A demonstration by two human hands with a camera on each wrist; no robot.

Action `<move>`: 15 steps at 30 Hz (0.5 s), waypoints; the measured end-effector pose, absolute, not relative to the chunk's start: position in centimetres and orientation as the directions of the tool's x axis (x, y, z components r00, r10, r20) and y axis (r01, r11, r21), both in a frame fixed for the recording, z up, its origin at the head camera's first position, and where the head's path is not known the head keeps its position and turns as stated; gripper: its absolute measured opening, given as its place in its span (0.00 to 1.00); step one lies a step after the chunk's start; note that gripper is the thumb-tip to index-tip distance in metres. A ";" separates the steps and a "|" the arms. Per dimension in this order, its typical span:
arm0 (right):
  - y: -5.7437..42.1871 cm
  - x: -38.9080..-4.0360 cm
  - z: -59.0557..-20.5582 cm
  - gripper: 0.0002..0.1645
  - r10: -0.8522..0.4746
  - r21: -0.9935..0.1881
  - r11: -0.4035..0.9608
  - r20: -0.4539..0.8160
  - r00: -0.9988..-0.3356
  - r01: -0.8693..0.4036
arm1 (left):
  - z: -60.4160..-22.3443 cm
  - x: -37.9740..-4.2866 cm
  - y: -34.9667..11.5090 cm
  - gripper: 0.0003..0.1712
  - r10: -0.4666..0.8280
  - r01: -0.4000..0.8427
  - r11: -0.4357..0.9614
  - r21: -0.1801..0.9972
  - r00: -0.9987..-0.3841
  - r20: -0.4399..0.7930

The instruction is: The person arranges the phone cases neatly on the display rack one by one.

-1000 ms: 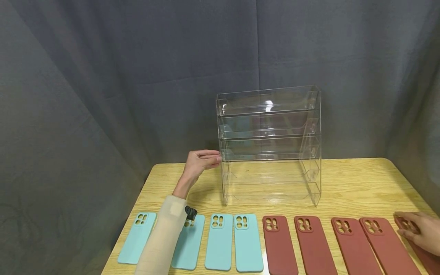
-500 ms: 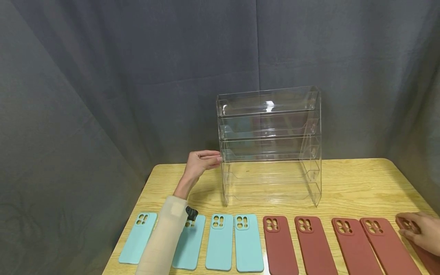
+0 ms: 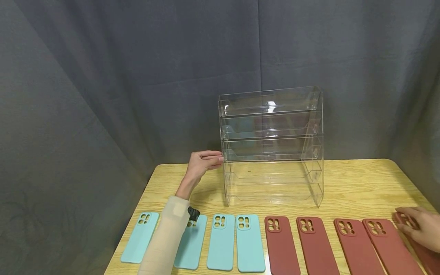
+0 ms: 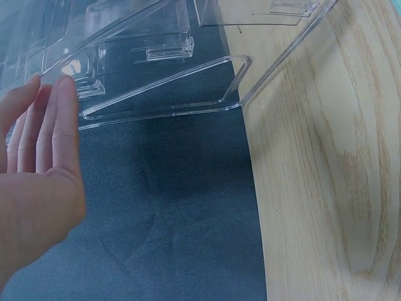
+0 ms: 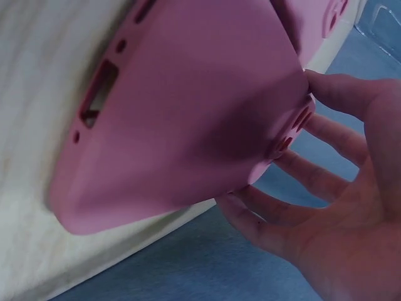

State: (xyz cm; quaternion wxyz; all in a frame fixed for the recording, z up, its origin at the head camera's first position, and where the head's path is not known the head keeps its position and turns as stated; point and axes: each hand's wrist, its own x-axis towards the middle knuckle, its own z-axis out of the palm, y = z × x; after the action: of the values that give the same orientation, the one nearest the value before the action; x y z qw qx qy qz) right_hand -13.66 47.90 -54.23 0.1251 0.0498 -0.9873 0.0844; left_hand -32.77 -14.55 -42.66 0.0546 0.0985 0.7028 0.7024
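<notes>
My left hand [image 3: 203,162] touches the left side panel of a clear tiered acrylic rack [image 3: 269,157] with its fingertips. In the left wrist view its fingers [image 4: 65,132] are straight against that panel, the thumb close by. Far right, my right hand [image 3: 424,227] grips the outermost dark red phone case [image 3: 421,250] near its camera-hole end. The right wrist view shows this case [image 5: 169,119] appearing pinkish, with thumb and fingers at opposite edges. Neighbouring red cases [image 3: 392,244] lie flat in the same row.
Light blue phone cases [image 3: 249,244] continue the row to the left along the wooden table [image 3: 357,183]. My left forearm [image 3: 166,233] passes over part of one. A dark grey curtain [image 3: 137,76] hangs behind and at both sides.
The scene has shifted slightly rightward in the head view. My right fingers have moved a little at the case's top end. My left hand stays at the rack.
</notes>
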 end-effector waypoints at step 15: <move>45.4 -15.3 -50.7 0.32 -0.204 -0.091 0.961 0.401 -0.893 -0.260 | -42.7 -32.9 -14.6 0.17 0.215 0.067 0.007 0.998 -0.974 0.064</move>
State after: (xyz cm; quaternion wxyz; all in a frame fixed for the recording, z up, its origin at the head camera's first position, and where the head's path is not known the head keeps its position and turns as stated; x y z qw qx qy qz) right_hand -15.31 45.42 -50.67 0.1978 0.1194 -0.9703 0.0712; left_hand -32.88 -14.60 -42.66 0.0532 0.0997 0.7075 0.6976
